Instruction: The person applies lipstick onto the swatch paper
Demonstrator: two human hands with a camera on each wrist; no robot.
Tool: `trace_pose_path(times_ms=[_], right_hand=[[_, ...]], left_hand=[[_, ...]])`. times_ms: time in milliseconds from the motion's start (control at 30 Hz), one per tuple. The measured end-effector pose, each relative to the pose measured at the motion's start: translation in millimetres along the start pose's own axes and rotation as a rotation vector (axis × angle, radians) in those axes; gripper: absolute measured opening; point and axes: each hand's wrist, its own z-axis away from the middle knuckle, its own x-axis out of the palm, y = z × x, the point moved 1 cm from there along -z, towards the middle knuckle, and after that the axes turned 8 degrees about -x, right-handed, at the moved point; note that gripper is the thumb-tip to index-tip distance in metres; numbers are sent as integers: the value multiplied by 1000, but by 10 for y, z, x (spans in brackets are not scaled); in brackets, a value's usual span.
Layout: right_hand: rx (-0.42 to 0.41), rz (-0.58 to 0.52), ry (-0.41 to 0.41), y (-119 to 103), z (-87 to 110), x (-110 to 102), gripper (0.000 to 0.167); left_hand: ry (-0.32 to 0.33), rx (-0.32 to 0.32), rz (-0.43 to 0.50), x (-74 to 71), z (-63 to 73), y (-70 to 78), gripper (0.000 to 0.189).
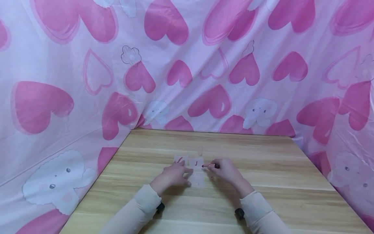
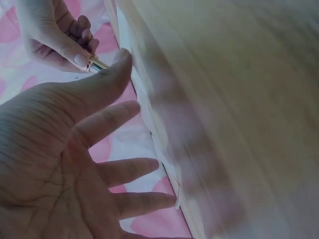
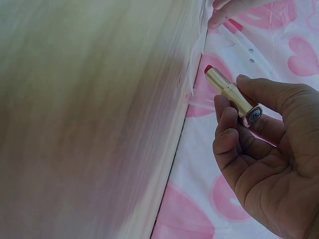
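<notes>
Facing a pink heart-print curtain [image 1: 208, 102] that wraps round from 9 to 3 o'clock. Wooden table [image 1: 146, 146] fills the ground inside it. Sleeves [image 1: 128, 213] come in at 7 and 5, cut off by the bottom of the head view.

Left hand [image 1: 174, 175]: fingers spread, tips down on the thin white paper [image 1: 198, 178], pinching nothing. Right hand [image 1: 229, 170]: thumb and fingers pinch the gold lipstick [image 3: 232, 93] near its base.

Relation that matters: paper lies at 9 o'clock from my right hand, and the lipstick's long axis runs 3 to 9, red end at 9, level with the paper's right edge. Right hand owns the lipstick; left fingertips sit nearer the middle of the paper. Right wrist view reads as the tip just off the surface; wouldn't swear to it.

Small clear piece [image 1: 200, 151] at 12, past the paper; too faint to identify. Two red marks: streak [image 1: 180, 160] at 1 from my left hand, squiggle [image 1: 196, 163] just beside the lipstick tip, at about 10.

Hidden: my left hand covers part of the paper, so can't tell one sheet or two. Left wrist view loses the red tip behind my thumb. Tabletop's blurred in both wrist views.
</notes>
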Motion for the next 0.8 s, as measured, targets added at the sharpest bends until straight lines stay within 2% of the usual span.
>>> trace_pose_path(times_ms=[333,800], right_hand=[[34,-49,-29,-40,39,25,7],[-25,-47,-26,-69,52,40,5]], left_hand=[[0,-19,-12,46,5,4,53],[-14,-38,14,31,0,1,53]])
